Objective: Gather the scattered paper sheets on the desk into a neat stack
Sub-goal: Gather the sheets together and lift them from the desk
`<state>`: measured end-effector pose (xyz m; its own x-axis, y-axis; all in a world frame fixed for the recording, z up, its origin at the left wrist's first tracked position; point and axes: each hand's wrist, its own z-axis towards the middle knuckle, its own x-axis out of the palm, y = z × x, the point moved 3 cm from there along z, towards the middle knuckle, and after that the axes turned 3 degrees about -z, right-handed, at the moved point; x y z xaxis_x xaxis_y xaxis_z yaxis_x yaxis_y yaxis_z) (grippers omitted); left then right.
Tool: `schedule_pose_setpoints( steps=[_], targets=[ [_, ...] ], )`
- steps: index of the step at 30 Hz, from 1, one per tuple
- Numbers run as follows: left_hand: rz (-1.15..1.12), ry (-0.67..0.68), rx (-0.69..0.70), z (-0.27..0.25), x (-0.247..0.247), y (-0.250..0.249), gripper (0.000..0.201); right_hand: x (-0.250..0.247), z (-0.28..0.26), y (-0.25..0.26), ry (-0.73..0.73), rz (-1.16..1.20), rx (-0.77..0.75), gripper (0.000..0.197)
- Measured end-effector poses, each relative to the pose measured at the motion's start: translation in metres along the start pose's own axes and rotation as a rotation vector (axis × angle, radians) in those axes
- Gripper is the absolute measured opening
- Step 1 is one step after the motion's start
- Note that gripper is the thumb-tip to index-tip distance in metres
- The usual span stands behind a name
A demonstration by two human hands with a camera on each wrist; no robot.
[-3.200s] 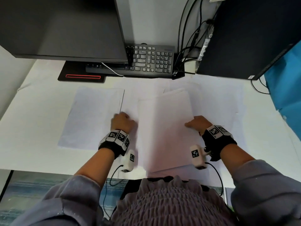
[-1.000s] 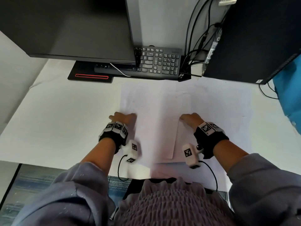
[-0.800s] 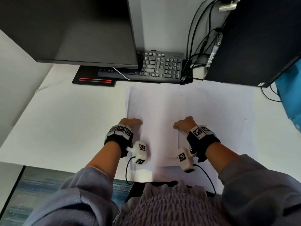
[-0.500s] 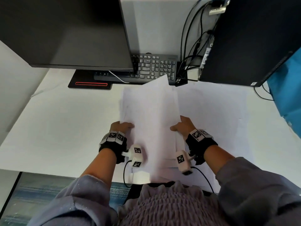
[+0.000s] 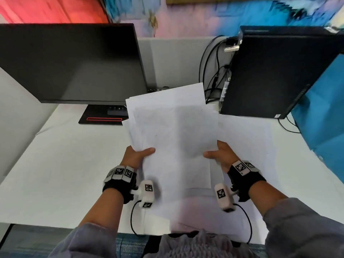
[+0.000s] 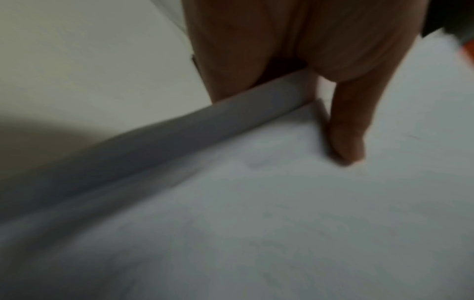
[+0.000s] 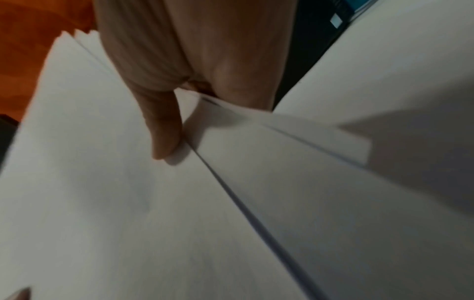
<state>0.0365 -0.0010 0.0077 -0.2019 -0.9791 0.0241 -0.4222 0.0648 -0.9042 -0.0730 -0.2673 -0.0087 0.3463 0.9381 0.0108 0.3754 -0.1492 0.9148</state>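
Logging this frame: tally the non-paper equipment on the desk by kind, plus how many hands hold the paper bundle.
Monitor: 1
Computer tower: 1
Keyboard, mostly hidden behind the paper bundle: 1
Equipment total: 3
Hands holding the bundle: 2, left hand and right hand

L hand (image 5: 136, 155) + R hand (image 5: 220, 155) raised, thumbs on top, pinching

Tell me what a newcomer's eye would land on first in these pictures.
First, the bundle of white paper sheets raised off the desk at the centre, its top edges fanned unevenly, gripped on one side by the left hand and on the other by the right hand. Next, the dark monitor at the back left and the black computer tower at the back right.
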Motion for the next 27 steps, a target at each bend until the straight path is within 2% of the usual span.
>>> schedule_pose_setpoints(
  steps=[3, 5, 8, 11, 13, 18, 20, 23, 25, 27],
  targets=[
    [0.099, -0.099, 0.170, -0.002, 0.017, -0.027, 0.039, -0.004, -0.001, 0.019, -0.063, 0.053, -0.064, 0.041],
    [0.069, -0.135, 0.279, -0.007, 0.029, -0.043, 0.033, -0.007, -0.004, 0.036, -0.111, 0.099, -0.124, 0.037],
    [-0.036, -0.138, 0.405, -0.018, 0.044, -0.059, 0.024, -0.014, -0.008, 0.056, -0.169, 0.138, -0.236, 0.028],
    [-0.068, -0.100, 0.480, -0.023, 0.050, -0.062, 0.030, -0.022, -0.011, 0.063, -0.183, 0.132, -0.296, 0.024],
    [-0.064, -0.055, 0.469, -0.022, 0.052, -0.059, 0.030, -0.024, -0.012, 0.060, -0.141, 0.161, -0.306, 0.029],
    [-0.093, 0.027, 0.445, -0.018, 0.056, -0.056, 0.045, -0.023, -0.015, 0.061, -0.079, 0.241, -0.344, 0.063],
    [-0.096, 0.058, 0.442, -0.015, 0.056, -0.057, 0.050, -0.020, -0.013, 0.065, -0.069, 0.256, -0.363, 0.068],
    [-0.114, 0.088, 0.402, -0.006, 0.052, -0.055, 0.053, -0.019, -0.010, 0.069, -0.129, 0.243, -0.356, 0.071],
    [-0.105, 0.091, 0.357, 0.002, 0.050, -0.050, 0.051, -0.021, -0.008, 0.069, -0.187, 0.266, -0.321, 0.068],
    [-0.044, 0.099, 0.302, 0.009, 0.055, -0.044, 0.047, -0.015, -0.003, 0.067, -0.161, 0.233, -0.265, 0.073]
  ],
)
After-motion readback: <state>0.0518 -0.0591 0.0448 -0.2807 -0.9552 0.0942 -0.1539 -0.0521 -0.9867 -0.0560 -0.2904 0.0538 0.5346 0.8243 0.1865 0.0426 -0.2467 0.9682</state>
